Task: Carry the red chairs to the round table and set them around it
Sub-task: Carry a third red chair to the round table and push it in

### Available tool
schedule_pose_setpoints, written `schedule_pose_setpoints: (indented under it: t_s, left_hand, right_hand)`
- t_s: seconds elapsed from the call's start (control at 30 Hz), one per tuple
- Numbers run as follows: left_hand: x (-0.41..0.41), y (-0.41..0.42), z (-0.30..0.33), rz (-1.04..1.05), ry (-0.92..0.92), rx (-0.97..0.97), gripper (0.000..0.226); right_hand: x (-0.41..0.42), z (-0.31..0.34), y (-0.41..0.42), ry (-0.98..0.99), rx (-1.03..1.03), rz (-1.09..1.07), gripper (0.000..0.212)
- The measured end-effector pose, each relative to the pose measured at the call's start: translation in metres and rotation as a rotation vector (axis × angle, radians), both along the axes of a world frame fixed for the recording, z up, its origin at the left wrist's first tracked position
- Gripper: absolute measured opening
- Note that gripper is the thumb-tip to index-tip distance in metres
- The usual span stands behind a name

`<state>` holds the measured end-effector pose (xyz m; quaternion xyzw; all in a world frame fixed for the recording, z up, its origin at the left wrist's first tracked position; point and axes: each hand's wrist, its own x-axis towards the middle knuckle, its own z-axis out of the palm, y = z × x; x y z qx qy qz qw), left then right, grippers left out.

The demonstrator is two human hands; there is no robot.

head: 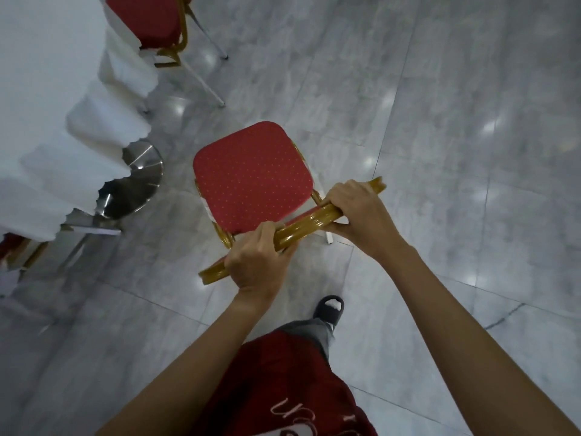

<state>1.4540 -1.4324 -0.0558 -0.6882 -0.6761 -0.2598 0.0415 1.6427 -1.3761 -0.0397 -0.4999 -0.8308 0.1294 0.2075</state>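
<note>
A red chair point(251, 174) with a dotted seat and gold frame is in front of me, seen from above. Both hands grip the gold top rail of its backrest: my left hand point(256, 258) near the rail's left end, my right hand point(358, 212) near its right end. The round table point(37, 89), draped in a white cloth, fills the left side. A second red chair point(147, 17) stands at the table's edge at the top. Part of a third red chair point(9, 242) peeks from under the cloth at the far left.
The table's shiny metal base point(138, 180) shows under the cloth, just left of the held chair. Grey glossy floor tiles point(456, 121) spread to the right. My foot in a dark slipper point(330, 309) is behind the chair.
</note>
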Motion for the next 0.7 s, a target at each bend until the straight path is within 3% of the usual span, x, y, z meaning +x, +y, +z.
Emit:
schedule_pose_setpoints:
  t_s: [0.47, 0.7]
  left_hand:
    - [0.155, 0.036, 0.007, 0.201, -0.080, -0.020, 0.034]
    - [0.244, 0.059, 0.011, 0.348, -0.113, -0.038, 0.031]
  right_hand:
    - [0.139, -0.001, 0.076, 0.011, 0.006, 0.239, 0.032]
    - [0.214, -0.006, 0.123, 0.042, 0.034, 0.427, 0.021]
